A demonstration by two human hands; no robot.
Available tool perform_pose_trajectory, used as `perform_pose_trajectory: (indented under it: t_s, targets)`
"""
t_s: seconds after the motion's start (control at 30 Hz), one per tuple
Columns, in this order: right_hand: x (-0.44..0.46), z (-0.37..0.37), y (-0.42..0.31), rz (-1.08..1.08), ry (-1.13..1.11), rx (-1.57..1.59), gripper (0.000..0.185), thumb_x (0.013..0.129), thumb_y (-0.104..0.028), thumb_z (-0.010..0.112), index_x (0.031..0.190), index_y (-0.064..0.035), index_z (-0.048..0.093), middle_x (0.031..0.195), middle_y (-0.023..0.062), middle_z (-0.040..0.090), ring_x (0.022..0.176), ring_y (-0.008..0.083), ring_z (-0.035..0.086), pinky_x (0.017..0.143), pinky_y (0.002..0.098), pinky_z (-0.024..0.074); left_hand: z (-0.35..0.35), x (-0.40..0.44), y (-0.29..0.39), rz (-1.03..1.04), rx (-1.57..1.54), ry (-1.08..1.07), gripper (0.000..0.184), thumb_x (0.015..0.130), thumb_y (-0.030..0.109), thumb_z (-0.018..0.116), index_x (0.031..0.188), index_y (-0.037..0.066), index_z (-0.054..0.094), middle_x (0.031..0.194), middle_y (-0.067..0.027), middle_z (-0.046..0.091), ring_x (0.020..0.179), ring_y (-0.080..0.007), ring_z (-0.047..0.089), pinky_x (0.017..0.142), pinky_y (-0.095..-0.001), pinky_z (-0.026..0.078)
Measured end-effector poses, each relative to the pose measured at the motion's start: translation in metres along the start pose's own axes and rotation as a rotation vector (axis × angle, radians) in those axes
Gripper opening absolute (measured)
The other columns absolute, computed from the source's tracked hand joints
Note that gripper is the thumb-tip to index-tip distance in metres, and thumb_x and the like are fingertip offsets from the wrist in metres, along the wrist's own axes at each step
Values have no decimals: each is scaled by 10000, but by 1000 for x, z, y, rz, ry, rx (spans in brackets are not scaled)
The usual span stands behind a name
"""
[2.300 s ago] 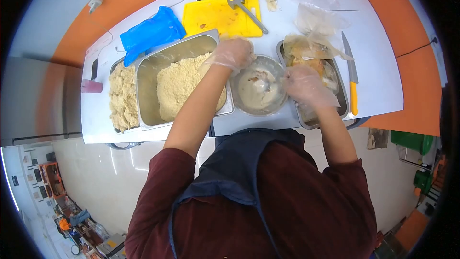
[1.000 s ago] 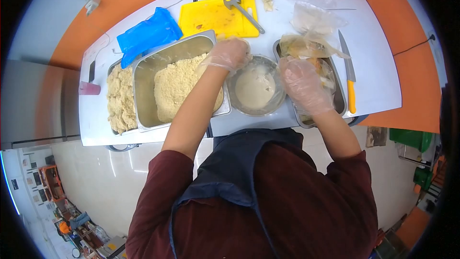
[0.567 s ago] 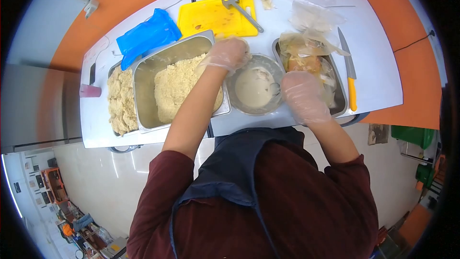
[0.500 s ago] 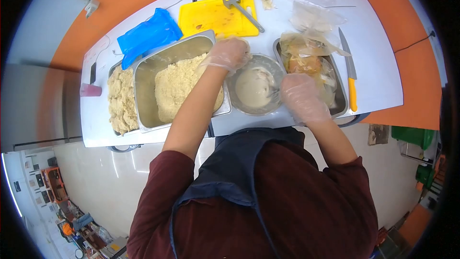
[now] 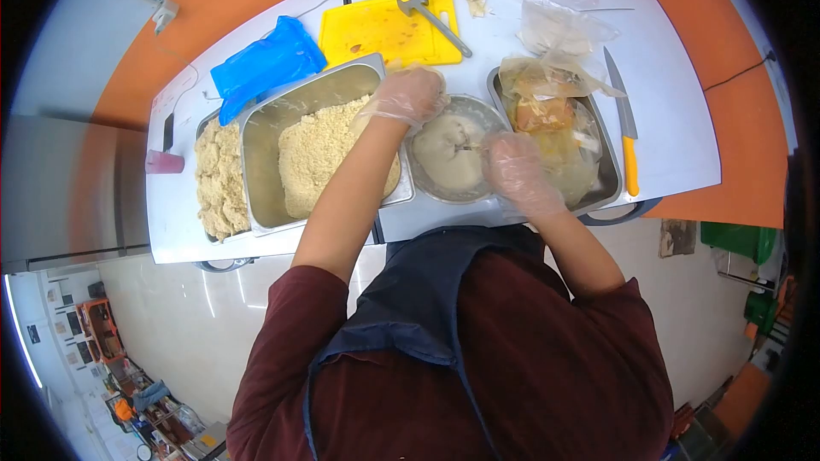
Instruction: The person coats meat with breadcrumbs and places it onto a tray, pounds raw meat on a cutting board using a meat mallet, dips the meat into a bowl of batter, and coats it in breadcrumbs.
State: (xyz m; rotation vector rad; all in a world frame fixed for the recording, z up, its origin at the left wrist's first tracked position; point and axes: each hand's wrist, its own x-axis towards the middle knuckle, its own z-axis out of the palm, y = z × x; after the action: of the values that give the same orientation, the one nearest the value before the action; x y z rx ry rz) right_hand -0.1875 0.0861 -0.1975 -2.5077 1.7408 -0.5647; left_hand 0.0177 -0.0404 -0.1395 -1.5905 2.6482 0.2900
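Observation:
A metal bowl (image 5: 492, 113) of pale, runny batter (image 5: 448, 158) stands at the table's near edge. At the bowl's far left rim is my left hand (image 5: 414, 94) in a clear plastic glove, its fingers closed round the rim. My right hand (image 5: 518, 172), gloved too, is closed at the bowl's right side on a thin utensil (image 5: 468, 148) dipping into the batter; its kind is mostly hidden. Beneath my left forearm, a deep steel pan (image 5: 260, 154) holds pale crumbs (image 5: 320, 149). On the right, a steel tray (image 5: 608, 166) contains a plastic bag (image 5: 568, 149) with orange-yellow pieces.
Further left, another tray holds clumpy crumbs (image 5: 220, 179), near a blue bag (image 5: 266, 67) and a pink cup (image 5: 164, 162). A yellow cutting board (image 5: 367, 26) bears a grey meat mallet (image 5: 436, 24). The yellow-handled knife (image 5: 628, 124) lies beyond the right tray.
My right hand has moved left, further over the bowl, with the utensil now nearer the batter's middle. My left hand stays at the rim.

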Motion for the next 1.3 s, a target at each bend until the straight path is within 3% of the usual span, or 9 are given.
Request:
perform_pose_trajectory:
  t_s: [0.07, 0.3, 0.37, 0.5, 0.57, 0.67, 0.77, 0.97, 1.3]
  targets:
    - [1, 2, 3, 84, -114, 134, 100, 826, -125, 671, 871, -40, 698, 848, 197, 684, 842, 406, 674, 786, 519, 520, -1, -1, 0, 7, -21, 6, 287, 909, 362, 653, 976, 115, 782, 1043, -170, 745, 1019, -347, 695, 963, -456, 513]
    - [5, -12, 3, 127, -130, 266, 140, 861, -165, 690, 864, -27, 713, 872, 214, 691, 876, 421, 669, 808, 522, 514, -8, -2, 2, 16, -91, 8, 297, 896, 320, 683, 1069, 102, 788, 1101, -165, 749, 1019, -315, 708, 964, -416, 527]
    - [5, -14, 5, 131, -128, 353, 140, 867, -163, 696, 858, -25, 714, 872, 214, 692, 883, 419, 671, 815, 517, 514, -13, -4, -2, 69, -563, 206, 335, 868, 261, 679, 1117, 59, 776, 1080, -196, 748, 984, -325, 730, 895, -394, 563]
    - [4, -18, 5, 135, -124, 420, 137, 877, -162, 702, 897, -31, 737, 895, 212, 700, 889, 418, 671, 826, 501, 520, -35, -21, -11, 66, -618, 75, 358, 847, 211, 679, 1162, 68, 773, 1095, -188, 750, 959, -302, 738, 887, -370, 562]
    - [6, -24, 2, 213, -186, 413, 168, 895, -189, 689, 924, -38, 759, 910, 209, 704, 898, 419, 672, 844, 494, 524, -31, -32, -16, 159, -530, -160, 334, 847, 195, 712, 1168, 138, 785, 1083, -145, 768, 936, -247, 723, 884, -359, 556]
    - [16, -32, 1, 277, -273, 405, 222, 886, -208, 643, 870, -23, 765, 882, 259, 698, 890, 438, 681, 847, 528, 528, -40, -50, -8, 253, -107, -150, 336, 817, 172, 708, 1141, 154, 798, 979, -174, 747, 915, -324, 705, 852, -403, 552]
    - [20, -25, 9, 227, -229, 348, 252, 892, -230, 624, 869, -22, 765, 886, 266, 699, 891, 444, 682, 854, 532, 531, -42, -61, -7, 296, -79, -83, 264, 796, 189, 709, 1034, 159, 817, 877, -186, 707, 888, -379, 675, 821, -444, 541]
    - [26, -31, 5, 317, -290, 363, 281, 918, -235, 590, 879, -15, 762, 923, 272, 702, 931, 452, 680, 897, 538, 522, -57, -61, 22, 328, 269, -261, 122, 792, 106, 693, 861, 60, 783, 892, -183, 731, 930, -355, 705, 857, -430, 555]
    - [30, -36, 3, 306, -322, 351, 309, 917, -228, 557, 915, 1, 764, 982, 280, 702, 980, 445, 682, 924, 520, 521, -26, -58, 35, 240, 370, -146, 97, 792, 89, 685, 808, 69, 780, 899, -172, 750, 949, -335, 727, 832, -423, 566]
